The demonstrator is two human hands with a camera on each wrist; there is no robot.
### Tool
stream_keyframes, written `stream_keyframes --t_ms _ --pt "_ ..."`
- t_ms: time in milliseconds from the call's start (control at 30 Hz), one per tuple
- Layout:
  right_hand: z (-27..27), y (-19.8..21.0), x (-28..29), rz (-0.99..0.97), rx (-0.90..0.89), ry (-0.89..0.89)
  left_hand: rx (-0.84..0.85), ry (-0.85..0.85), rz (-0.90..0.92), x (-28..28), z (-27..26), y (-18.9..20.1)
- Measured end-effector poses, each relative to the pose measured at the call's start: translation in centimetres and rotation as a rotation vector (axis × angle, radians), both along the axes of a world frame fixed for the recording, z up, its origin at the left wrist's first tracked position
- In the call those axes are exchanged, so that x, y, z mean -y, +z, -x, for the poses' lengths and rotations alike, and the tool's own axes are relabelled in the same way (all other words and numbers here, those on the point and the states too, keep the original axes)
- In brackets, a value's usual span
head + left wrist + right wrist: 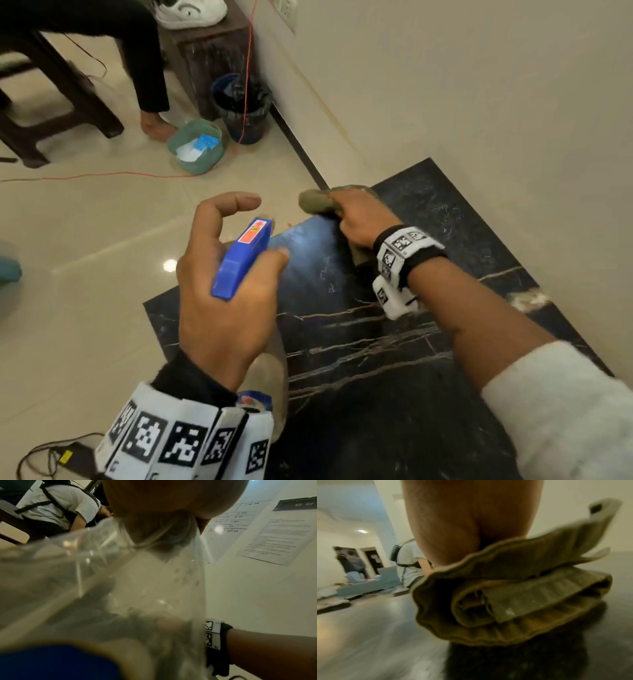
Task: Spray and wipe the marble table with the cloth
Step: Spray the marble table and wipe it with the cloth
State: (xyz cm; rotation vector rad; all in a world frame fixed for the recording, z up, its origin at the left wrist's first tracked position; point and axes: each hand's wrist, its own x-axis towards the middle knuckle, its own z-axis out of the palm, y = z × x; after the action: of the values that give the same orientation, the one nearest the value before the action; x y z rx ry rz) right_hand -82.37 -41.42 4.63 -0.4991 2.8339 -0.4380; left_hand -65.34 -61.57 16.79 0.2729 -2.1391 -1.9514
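Note:
My left hand (212, 240) grips a spray bottle by its blue trigger head (243, 260), held over the near-left part of the black marble table (394, 359). The index finger is lifted off the head and the thumb lies along its side. In the left wrist view the clear bottle body (120, 588) fills the frame. My right hand (359, 219) clutches a bunched olive cloth (318, 202) and presses it on the table's far-left corner. In the right wrist view the folded cloth (513, 595) lies under the palm on the dark tabletop (376, 635).
A cream wall (479, 102) runs along the table's right side. On the floor beyond stand a green basin (197, 145) and a dark bin (243, 106), with a red cable (102, 176) trailing across. A seated person's leg (150, 85) and a stool are at upper left.

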Motion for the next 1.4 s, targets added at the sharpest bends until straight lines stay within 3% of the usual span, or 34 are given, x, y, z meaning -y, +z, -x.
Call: stream_keyframes --t_ms 100,200,267,367,500,667,767,1033,1133,1267,1400 --pt "1.1 0.8 -2.2 -0.135 0.02 -0.156 0.008 0.028 -0.031 1.1 -1.3 0.1" --pt "-1.2 1.0 1.1 -0.101 -0.011 -0.131 0.04 0.082 -0.077 2.3 -1.6 -0.2" --pt "-3.8 0.8 4.3 -0.041 -0.053 -0.05 0.058 0.118 -0.097 3.2 -1.6 -0.2" --pt "-8.2 0.3 9.5 0.007 0.034 0.098 0.05 0.141 -0.124 4.8 -1.8 -0.2" --pt "-8.7 -0.1 13.2 0.048 0.1 0.241 0.048 0.137 -0.116 7.9 -2.6 0.1" --pt "-4.6 1.1 9.7 -0.072 0.074 -0.055 0.064 0.216 -0.104 12.6 -4.2 0.4" --pt "-4.7 2.0 10.1 -0.19 0.042 -0.111 0.074 0.26 -0.129 14.8 -5.0 0.1" --pt "-13.6 0.3 23.0 0.016 0.041 0.169 0.113 0.303 -0.116 19.0 -7.0 -1.0" --pt "-15.0 0.1 25.4 0.044 0.065 0.263 0.124 0.307 -0.118 19.5 -7.3 -1.2" --pt "-12.9 1.5 23.3 0.046 0.202 0.113 0.117 0.299 -0.12 21.1 -8.0 -1.5" --pt "-10.7 1.8 20.2 -0.046 0.17 -0.095 0.122 0.269 -0.085 21.8 -9.0 -2.0"
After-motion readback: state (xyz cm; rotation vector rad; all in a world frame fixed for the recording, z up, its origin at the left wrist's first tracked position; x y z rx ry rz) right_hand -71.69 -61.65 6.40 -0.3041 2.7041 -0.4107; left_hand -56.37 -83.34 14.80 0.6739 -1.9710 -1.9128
